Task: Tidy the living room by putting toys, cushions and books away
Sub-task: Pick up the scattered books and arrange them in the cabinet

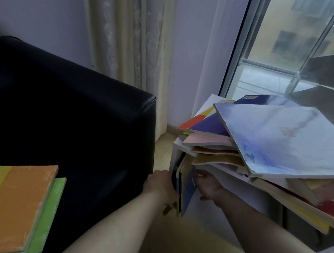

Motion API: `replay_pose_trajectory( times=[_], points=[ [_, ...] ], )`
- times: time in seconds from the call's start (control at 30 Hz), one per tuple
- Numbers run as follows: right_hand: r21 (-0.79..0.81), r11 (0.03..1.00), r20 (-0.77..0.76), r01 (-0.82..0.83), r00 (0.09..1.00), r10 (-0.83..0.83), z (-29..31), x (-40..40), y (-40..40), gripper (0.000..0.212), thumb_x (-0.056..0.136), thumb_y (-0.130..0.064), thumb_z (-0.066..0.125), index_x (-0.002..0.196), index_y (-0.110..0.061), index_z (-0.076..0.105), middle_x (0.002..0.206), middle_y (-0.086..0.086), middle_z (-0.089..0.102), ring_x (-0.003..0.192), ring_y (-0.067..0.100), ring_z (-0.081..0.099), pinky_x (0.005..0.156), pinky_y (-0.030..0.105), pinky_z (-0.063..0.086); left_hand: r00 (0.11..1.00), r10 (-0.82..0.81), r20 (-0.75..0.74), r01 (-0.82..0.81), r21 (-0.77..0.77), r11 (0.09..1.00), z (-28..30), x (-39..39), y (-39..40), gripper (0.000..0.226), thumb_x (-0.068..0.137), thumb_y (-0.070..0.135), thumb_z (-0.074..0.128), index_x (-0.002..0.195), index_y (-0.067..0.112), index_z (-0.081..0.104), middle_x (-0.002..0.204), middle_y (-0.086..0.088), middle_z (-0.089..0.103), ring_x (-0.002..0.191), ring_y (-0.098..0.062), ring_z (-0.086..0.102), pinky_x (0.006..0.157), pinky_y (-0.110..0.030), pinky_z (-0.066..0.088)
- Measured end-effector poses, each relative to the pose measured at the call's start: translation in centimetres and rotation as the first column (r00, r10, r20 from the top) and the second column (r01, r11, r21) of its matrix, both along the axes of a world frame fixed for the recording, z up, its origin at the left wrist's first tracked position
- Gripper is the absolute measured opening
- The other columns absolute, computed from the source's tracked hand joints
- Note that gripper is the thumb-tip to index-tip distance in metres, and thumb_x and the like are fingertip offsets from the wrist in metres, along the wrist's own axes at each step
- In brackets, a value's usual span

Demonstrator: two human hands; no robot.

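A few thin upright books, blue and yellow, stand in the left end of a low white shelf. My left hand grips them from the left side and my right hand holds them from the right, its fingers partly hidden inside the shelf. On top of the shelf lies an untidy pile of books, with a large pale blue book uppermost. Two more flat books, an orange-and-yellow book over a green book, lie on the black sofa at the left.
The black leather sofa fills the left, its arm close beside the shelf. A cream curtain hangs behind, and a glass window runs along the right. Pale wooden floor shows between sofa and shelf.
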State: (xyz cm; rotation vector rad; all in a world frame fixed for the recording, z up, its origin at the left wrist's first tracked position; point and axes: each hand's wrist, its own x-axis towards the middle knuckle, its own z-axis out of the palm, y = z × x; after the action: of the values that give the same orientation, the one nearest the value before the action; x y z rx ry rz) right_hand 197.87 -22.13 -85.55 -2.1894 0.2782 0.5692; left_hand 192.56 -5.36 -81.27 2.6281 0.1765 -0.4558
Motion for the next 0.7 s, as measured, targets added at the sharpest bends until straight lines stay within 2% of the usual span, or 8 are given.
replay_pose_trajectory(
  times=[0.1, 0.2, 0.27, 0.4, 0.53, 0.6, 0.67, 0.7],
  points=[
    [-0.248, 0.926, 0.01, -0.284, 0.955, 0.296, 2.3, -2.0, -0.6, 0.046, 0.104, -0.022, 0.047, 0.149, -0.014, 0.039, 0.149, 0.005, 0.046, 0.135, 0.026, 0.047, 0.105, 0.029, 0.042, 0.999, -0.048, -0.014, 0.049, 0.089, 0.995, 3.4, -0.3, 1.5, 0.032, 0.084, 0.032, 0.077, 0.112, 0.02, 0.064, 0.096, 0.0, 0.061, 0.083, -0.017, 0.063, 0.068, -0.029, 0.058],
    [-0.376, 0.858, 0.082, -0.351, 0.909, 0.408, 7.6, -6.5, -1.2, 0.048, 0.099, -0.03, 0.052, 0.145, -0.02, 0.045, 0.143, 0.004, 0.054, 0.128, 0.022, 0.053, 0.107, 0.037, 0.046, 0.997, -0.079, 0.025, 0.075, 0.122, 0.99, 7.3, -0.9, 2.6, 0.038, 0.082, 0.035, 0.074, 0.117, 0.022, 0.066, 0.1, 0.0, 0.063, 0.086, -0.019, 0.066, 0.075, -0.035, 0.062],
    [-0.36, 0.856, 0.099, -0.372, 0.897, 0.431, 10.9, -9.8, -1.7, 0.04, 0.101, -0.032, 0.05, 0.14, -0.025, 0.051, 0.135, 0.002, 0.06, 0.122, 0.024, 0.059, 0.102, 0.04, 0.051, 0.994, -0.08, 0.078, 0.074, 0.073, 0.995, 9.5, -2.1, 3.1, 0.039, 0.08, 0.04, 0.072, 0.115, 0.024, 0.067, 0.103, 0.003, 0.065, 0.088, -0.017, 0.067, 0.077, -0.037, 0.063],
    [-0.06, 0.967, 0.143, -0.248, 0.957, 0.254, 16.3, -16.0, -4.0, 0.027, 0.099, -0.033, 0.055, 0.125, -0.035, 0.062, 0.114, -0.01, 0.072, 0.099, 0.015, 0.07, 0.077, 0.029, 0.056, 0.958, -0.009, 0.286, 0.057, -0.161, 0.985, 12.2, -5.6, 2.8, 0.027, 0.077, 0.051, 0.068, 0.099, 0.035, 0.068, 0.095, 0.014, 0.069, 0.085, -0.011, 0.068, 0.077, -0.037, 0.062],
    [0.131, 0.991, 0.317, -0.03, 0.948, -0.014, 19.3, -18.1, -6.5, 0.018, 0.099, -0.021, 0.06, 0.114, -0.029, 0.069, 0.097, -0.01, 0.078, 0.086, 0.012, 0.074, 0.082, 0.042, 0.061, 0.884, 0.059, 0.464, 0.152, -0.404, 0.902, 15.0, -7.5, 0.1, 0.016, 0.083, 0.036, 0.076, 0.095, 0.036, 0.066, 0.088, 0.016, 0.069, 0.081, -0.002, 0.066, 0.074, -0.026, 0.057],
    [0.231, 0.971, 0.37, 0.062, 0.917, -0.147, 20.4, -18.9, -7.4, 0.014, 0.099, -0.019, 0.062, 0.106, -0.024, 0.073, 0.093, -0.004, 0.078, 0.083, 0.015, 0.075, 0.081, 0.045, 0.062, 0.913, 0.142, 0.383, 0.131, -0.605, 0.785, 16.0, -7.6, -1.9, 0.013, 0.086, 0.041, 0.074, 0.092, 0.03, 0.071, 0.087, 0.012, 0.074, 0.08, -0.006, 0.07, 0.077, -0.032, 0.059],
    [0.248, 0.963, 0.393, 0.101, 0.899, -0.195, 20.9, -19.5, -7.9, 0.013, 0.099, -0.016, 0.063, 0.099, -0.018, 0.076, 0.089, 0.003, 0.077, 0.082, 0.018, 0.075, 0.079, 0.045, 0.062, 0.977, 0.138, 0.164, 0.048, -0.793, 0.608, 16.5, -7.6, -3.9, 0.028, 0.091, 0.049, 0.068, 0.096, 0.022, 0.075, 0.086, 0.001, 0.078, 0.074, -0.016, 0.074, 0.073, -0.042, 0.062],
    [0.24, 0.964, 0.404, 0.112, 0.892, -0.204, 21.0, -19.8, -8.2, 0.014, 0.098, -0.015, 0.063, 0.095, -0.015, 0.076, 0.086, 0.005, 0.077, 0.081, 0.019, 0.075, 0.078, 0.043, 0.061, 0.992, 0.104, 0.07, 0.001, -0.833, 0.554, 16.7, -7.7, -4.9, 0.037, 0.092, 0.052, 0.065, 0.099, 0.018, 0.076, 0.087, -0.004, 0.078, 0.071, -0.02, 0.075, 0.066, -0.042, 0.062]
  ],
)
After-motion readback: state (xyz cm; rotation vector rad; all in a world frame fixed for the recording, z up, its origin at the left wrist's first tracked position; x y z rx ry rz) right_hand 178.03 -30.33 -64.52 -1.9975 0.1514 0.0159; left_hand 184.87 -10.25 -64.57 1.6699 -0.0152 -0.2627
